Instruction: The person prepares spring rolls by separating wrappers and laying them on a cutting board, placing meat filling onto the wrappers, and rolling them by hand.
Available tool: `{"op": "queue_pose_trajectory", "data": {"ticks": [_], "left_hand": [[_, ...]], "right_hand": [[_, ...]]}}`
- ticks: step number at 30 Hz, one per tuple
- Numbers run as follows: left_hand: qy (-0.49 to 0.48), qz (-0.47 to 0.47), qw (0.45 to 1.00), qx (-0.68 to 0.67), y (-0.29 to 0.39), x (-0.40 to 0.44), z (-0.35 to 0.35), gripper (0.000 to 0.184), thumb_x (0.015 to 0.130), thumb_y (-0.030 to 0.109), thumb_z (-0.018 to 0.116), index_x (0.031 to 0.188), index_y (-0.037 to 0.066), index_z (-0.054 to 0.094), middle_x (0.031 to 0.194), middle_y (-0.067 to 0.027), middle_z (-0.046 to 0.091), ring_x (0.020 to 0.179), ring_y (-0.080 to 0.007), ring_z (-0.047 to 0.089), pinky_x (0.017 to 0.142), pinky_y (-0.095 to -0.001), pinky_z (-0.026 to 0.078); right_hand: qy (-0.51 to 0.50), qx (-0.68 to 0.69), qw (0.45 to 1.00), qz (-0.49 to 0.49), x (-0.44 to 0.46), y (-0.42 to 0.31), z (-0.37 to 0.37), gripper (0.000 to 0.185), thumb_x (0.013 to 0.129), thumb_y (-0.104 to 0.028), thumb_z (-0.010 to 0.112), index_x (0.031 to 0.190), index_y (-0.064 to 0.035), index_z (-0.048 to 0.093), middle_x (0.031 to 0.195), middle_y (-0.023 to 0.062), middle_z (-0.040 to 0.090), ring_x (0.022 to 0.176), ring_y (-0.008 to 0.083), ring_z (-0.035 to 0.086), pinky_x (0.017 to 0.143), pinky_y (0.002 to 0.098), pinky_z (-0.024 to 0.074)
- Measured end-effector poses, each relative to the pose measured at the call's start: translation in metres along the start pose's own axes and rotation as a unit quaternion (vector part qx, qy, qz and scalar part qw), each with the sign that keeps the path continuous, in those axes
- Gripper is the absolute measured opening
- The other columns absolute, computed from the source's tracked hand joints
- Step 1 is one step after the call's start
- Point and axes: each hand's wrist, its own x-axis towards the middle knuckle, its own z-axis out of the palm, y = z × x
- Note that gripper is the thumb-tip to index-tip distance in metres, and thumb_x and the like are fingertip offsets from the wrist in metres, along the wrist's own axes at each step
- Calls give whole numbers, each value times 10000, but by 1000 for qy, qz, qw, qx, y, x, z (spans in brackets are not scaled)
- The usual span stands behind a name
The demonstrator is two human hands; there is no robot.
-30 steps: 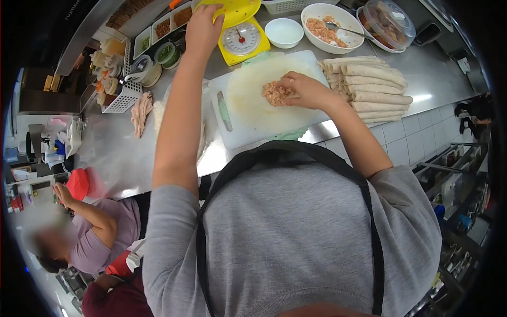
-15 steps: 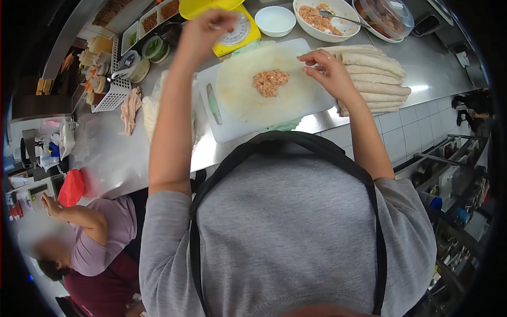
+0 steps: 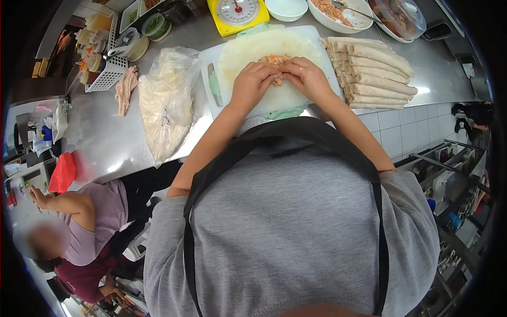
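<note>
A round, pale wrapper sheet (image 3: 237, 50) lies flat on the white cutting board (image 3: 207, 58). On its middle sits a mound of chopped orange-pink filling (image 3: 275, 59). My left hand (image 3: 254, 80) and my right hand (image 3: 306, 78) meet at the near side of this mound, fingertips pinched into it and nearly touching each other. Both hands partly cover the filling. Right of the board, long pale rolls (image 3: 377, 71) are stacked in a pile.
A yellow scale (image 3: 237, 13), a small white bowl (image 3: 286, 8) and a larger bowl of filling (image 3: 343, 16) with a spoon stand behind the board. Left lie a plastic bag of pale sheets (image 3: 168, 100), a crumpled cloth (image 3: 125, 90) and a white basket (image 3: 110, 74). Another person (image 3: 95, 211) stands at left.
My left hand has come down from over the scale to the filling. My right hand has moved left from the rolls onto it. The yellow flap above the scale is out of view.
</note>
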Motion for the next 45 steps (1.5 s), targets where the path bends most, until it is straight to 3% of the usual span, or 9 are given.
{"op": "queue_pose_trajectory", "data": {"ticks": [7,13,19,21,28,32,35,37,45], "left_hand": [[93,-28,995,33,-5,5,-2,546,668,338,775,1134,115,599,1156,-83,560,1056,-237,522,885,-365,404],[-35,-20,998,40,-21,14,2,545,651,266,792,1128,86,600,1089,-80,598,995,-284,558,854,-384,441],[-32,-7,999,10,-15,7,-1,465,669,199,782,1090,83,623,1023,-70,610,975,-260,567,830,-357,460],[73,-56,982,-164,-11,7,-6,369,708,154,760,1045,69,637,989,-61,611,983,-218,570,825,-324,463],[-54,-44,997,-41,-18,16,-18,135,740,96,725,854,53,667,902,-49,614,867,-189,589,754,-293,471],[-43,-35,998,1,-25,11,-20,100,739,85,719,810,40,665,875,-47,615,836,-187,590,739,-296,470],[-76,-38,995,-50,-25,10,-26,233,725,114,735,935,53,656,911,-57,626,869,-211,589,764,-319,474],[44,28,999,-12,-18,13,-23,447,710,145,750,1124,70,597,952,-71,639,901,-243,582,792,-345,472],[-67,-54,996,-19,-23,0,-8,628,685,152,763,1259,106,513,1076,-72,628,983,-259,571,848,-355,470]], "right_hand": [[39,21,998,-44,16,7,-18,500,689,-214,755,1152,-119,594,1056,91,568,1031,277,543,875,367,452],[-65,-24,997,-32,18,12,-4,433,708,-141,711,1127,-101,606,1018,79,581,995,283,541,858,375,456],[-58,-3,998,-34,15,12,-4,364,715,-97,710,1066,-77,620,1011,82,590,955,270,559,815,356,481],[-30,42,999,-12,17,0,-14,313,720,-97,706,1024,-77,631,991,77,591,935,262,564,794,348,483],[-46,-7,995,-91,25,4,-4,148,740,-110,699,870,-61,649,884,66,588,868,225,579,747,320,479],[-66,-42,993,-92,25,6,-1,169,729,-122,711,874,-62,647,866,68,588,874,226,580,748,326,479],[-107,55,993,-14,28,4,-10,229,709,-130,726,912,-61,646,891,69,596,896,241,578,777,350,477],[-2,36,996,-77,31,12,-8,309,722,-170,721,1009,-107,625,967,29,578,995,234,547,816,364,459],[-122,-32,990,-58,21,25,0,414,704,-152,729,1095,-89,612,1031,68,586,997,260,545,849,373,454]]}}
